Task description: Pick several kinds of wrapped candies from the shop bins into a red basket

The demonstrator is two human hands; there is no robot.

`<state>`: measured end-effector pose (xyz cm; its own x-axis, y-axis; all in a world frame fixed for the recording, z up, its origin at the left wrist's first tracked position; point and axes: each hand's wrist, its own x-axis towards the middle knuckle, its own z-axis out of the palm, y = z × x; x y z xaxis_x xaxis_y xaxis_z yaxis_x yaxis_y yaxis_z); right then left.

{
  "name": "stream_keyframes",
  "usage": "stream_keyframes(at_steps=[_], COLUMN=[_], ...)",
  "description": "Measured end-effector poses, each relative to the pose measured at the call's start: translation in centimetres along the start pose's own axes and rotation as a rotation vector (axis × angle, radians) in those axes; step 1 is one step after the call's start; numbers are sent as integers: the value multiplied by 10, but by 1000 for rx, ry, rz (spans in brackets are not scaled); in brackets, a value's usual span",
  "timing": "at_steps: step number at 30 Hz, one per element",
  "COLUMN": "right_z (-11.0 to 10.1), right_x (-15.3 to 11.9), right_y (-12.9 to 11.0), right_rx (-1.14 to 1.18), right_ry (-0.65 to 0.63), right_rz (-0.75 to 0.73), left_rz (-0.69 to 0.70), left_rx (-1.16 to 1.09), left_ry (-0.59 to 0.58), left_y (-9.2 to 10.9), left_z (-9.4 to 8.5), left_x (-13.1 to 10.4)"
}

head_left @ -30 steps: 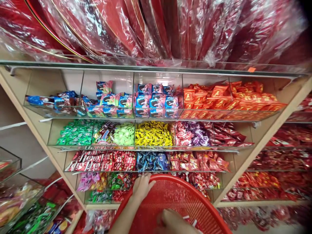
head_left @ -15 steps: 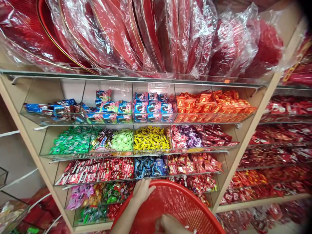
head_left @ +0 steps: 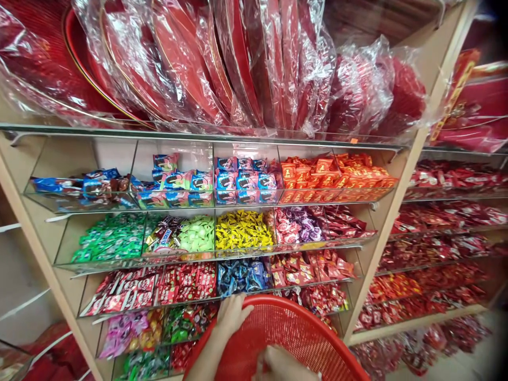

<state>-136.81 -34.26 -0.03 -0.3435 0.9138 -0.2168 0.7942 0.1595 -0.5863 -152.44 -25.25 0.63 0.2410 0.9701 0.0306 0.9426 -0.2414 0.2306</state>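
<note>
My left hand (head_left: 231, 317) grips the far left rim of a red plastic basket (head_left: 317, 330) with a mesh wall. Its fingers bend over the edge and its thumb lies toward the inside. Low in the view, my right hand (head_left: 283, 364) is over the inside of the basket, blurred, with its fingers curled in. Whatever those fingers may hold cannot be made out. The near part of the basket falls outside the picture. Just beyond the rim are dark blue wrapped sweets (head_left: 243, 276) in a shelf compartment.
Slanted glass-fronted shelves hold yellow sweets (head_left: 244, 231), green sweets (head_left: 109, 238), orange packets (head_left: 337, 177) and blue-pink packets (head_left: 226, 182). Large red plastic-wrapped round items (head_left: 190, 63) stand on top. A wooden upright (head_left: 387, 222) separates a second rack of red sweets (head_left: 448, 243) on the right.
The view has turned slightly, so the top shelves sit lower and the right rack farther left. My left hand stays on the basket rim; my right hand stays low over the basket, still curled.
</note>
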Motion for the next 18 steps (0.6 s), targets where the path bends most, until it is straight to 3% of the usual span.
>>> stream_keyframes(at_steps=[3, 9, 11, 13, 16, 18], right_z=[-10, -38, -64, -103, -169, -206], right_x=[-3, 6, 13, 23, 42, 57], right_y=[-5, -11, -16, -25, -46, -61], right_rx=[-10, 170, 214, 203, 10, -197], right_ry=[-7, -167, -160, -70, 211, 369], right_rz=[-60, -120, -178, -241, -353, -330], left_rz=[17, 11, 9, 14, 22, 20], left_rx=[1, 31, 39, 49, 62, 61], left_ry=[22, 52, 55, 46, 39, 43], left_y=[0, -3, -4, -4, -5, -5], left_z=[2, 1, 2, 2, 1, 0], left_x=[3, 10, 13, 16, 18, 19])
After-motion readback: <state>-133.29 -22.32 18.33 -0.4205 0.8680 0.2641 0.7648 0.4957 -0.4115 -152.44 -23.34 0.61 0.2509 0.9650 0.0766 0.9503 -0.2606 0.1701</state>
